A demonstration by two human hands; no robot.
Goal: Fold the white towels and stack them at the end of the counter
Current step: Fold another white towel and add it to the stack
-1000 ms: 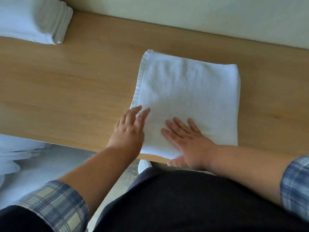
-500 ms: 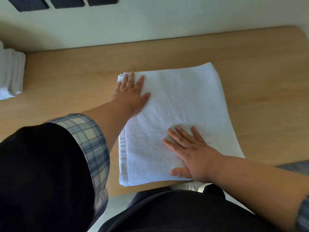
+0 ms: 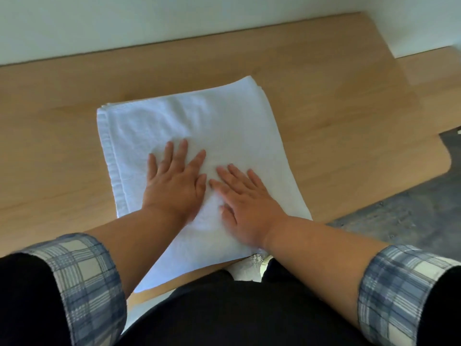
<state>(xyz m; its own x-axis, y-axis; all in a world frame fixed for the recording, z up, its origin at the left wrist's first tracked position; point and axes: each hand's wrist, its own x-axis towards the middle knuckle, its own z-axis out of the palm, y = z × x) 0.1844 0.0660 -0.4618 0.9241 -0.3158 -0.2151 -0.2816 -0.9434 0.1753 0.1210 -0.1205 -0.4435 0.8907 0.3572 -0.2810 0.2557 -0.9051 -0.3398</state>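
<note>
A folded white towel (image 3: 199, 126) lies flat on the wooden counter (image 3: 336, 116), its near edge at the counter's front. My left hand (image 3: 174, 183) presses flat on the towel's middle with straight, spread fingers. My right hand (image 3: 247, 203) lies flat beside it on the towel's near right part, fingers straight and pointing up-left. The two hands almost touch. The hemmed edge of the towel runs down its left side.
A pale wall (image 3: 174, 23) borders the counter at the back. The counter ends at the right, with a rounded corner (image 3: 446, 161) above grey floor (image 3: 399, 221). The stack of folded towels is out of view.
My left hand has come back from the towel's far left corner to its middle, beside my right hand. The view has swung right, and the towel stack at the left has left the frame.
</note>
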